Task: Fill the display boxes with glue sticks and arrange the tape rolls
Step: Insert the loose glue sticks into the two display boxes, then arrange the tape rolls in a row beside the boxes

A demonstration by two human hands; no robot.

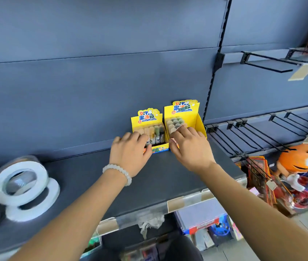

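Two yellow display boxes stand side by side at the back of a dark shelf. The left box holds a row of glue sticks standing upright. The right box is taller and shows the round caps of several glue sticks. My left hand grips the front of the left box, fingers curled over its low front wall. My right hand holds the front of the right box, fingers over the sticks and thumb on the front face. White tape rolls lie stacked at the shelf's left end.
Black wire hooks stick out from the wall panel to the right of the shelf. An orange plush toy and packaged goods hang below them. More goods sit on lower shelves under the shelf's front edge.
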